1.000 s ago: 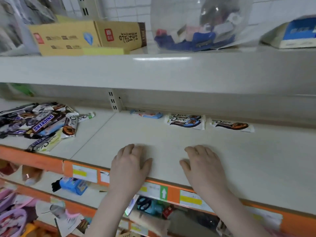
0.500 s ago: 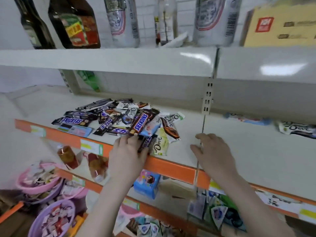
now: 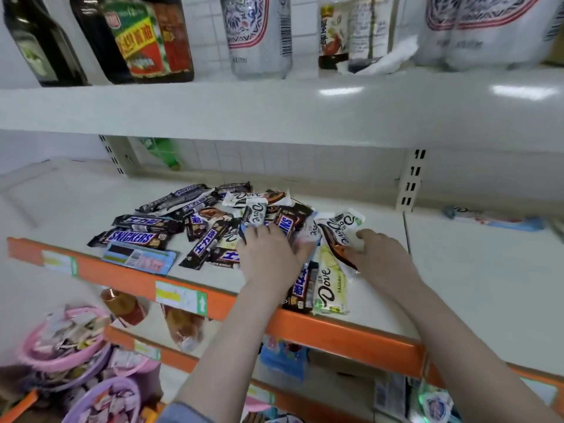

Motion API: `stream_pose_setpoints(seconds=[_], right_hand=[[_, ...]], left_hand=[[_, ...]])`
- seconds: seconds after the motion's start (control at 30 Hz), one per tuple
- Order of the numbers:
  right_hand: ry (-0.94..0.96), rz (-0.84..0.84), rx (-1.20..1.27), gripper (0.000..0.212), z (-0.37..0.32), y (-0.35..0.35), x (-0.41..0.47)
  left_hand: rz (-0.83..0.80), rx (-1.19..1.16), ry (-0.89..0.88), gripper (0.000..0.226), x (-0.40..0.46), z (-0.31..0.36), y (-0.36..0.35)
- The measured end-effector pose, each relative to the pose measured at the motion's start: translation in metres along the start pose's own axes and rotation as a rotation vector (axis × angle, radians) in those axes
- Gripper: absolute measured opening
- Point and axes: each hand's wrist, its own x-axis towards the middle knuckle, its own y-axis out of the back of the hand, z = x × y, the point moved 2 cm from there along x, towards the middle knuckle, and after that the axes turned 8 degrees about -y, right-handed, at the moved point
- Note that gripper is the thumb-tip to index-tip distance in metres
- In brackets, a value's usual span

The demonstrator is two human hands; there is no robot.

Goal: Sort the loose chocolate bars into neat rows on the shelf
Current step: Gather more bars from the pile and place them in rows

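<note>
Loose chocolate bars (image 3: 213, 227): heaped on shelf (image 3: 457, 285) under left hand (image 3: 271, 257), fingers flat on the pile; right hand (image 3: 381, 254) pinches Dove bar (image 3: 338, 239); lift it singly, label up, clear of neighbours

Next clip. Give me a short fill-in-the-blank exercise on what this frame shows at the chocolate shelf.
1. The right hand pinches a bar whose wrapper reads ____.
2. The left hand lies on the ____ of chocolate bars.
3. The front edge of the shelf is coloured ____.
4. On the shelf above stand ____.

Missing words: Dove; pile; orange; bottles
</note>
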Motion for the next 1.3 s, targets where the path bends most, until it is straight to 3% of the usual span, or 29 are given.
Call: stream_pose_setpoints(seconds=[0.13, 0.23, 0.33, 0.5, 0.63, 0.7, 0.8, 0.87, 0.97, 1.07, 1.17, 1.3], right_hand=[[-0.082, -0.034, 0.140, 0.055, 0.003, 0.001, 0.004], [-0.137, -0.082, 0.240, 0.059, 0.003, 0.003, 0.003], [-0.192, -0.121, 0.284, 0.056, 0.002, 0.002, 0.002], [-0.257, -0.156, 0.289, 0.047, -0.003, 0.002, 0.000], [-0.309, -0.204, 0.349, 0.043, -0.002, 0.000, -0.006], [-0.326, -0.213, 0.367, 0.028, -0.004, 0.000, -0.009], [-0.325, -0.226, 0.397, 0.033, -0.009, 0.001, -0.012], [-0.329, -0.231, 0.429, 0.025, -0.011, 0.001, -0.014], [-0.349, -0.237, 0.455, 0.019, -0.012, 0.001, -0.016], [-0.362, -0.278, 0.531, 0.039, -0.010, -0.001, -0.017], [-0.368, -0.259, 0.624, 0.022, -0.011, -0.005, -0.020], [-0.422, -0.117, 0.831, 0.017, 0.000, -0.008, -0.027]], left_hand=[[-0.063, 0.053, -0.029, 0.108, 0.013, 0.009, 0.000], [-0.062, 0.002, -0.060, 0.105, 0.020, 0.010, -0.002], [-0.086, -0.115, -0.095, 0.091, 0.026, 0.010, -0.005], [-0.080, -0.184, -0.202, 0.044, 0.031, 0.013, 0.002], [-0.088, -0.229, -0.228, 0.048, 0.032, 0.013, 0.005], [-0.126, -0.294, -0.227, 0.050, 0.033, 0.011, 0.003], [-0.227, -0.397, -0.207, 0.040, 0.035, 0.008, -0.001], [-0.262, -0.454, -0.191, 0.032, 0.034, 0.005, -0.002], [-0.213, -0.560, -0.190, 0.027, 0.034, -0.001, -0.002], [-0.134, -0.734, -0.158, 0.032, 0.035, -0.008, 0.000], [-0.058, -0.907, -0.104, 0.029, 0.032, -0.015, 0.004], [0.019, -1.023, -0.106, 0.028, 0.020, -0.018, 0.011]])
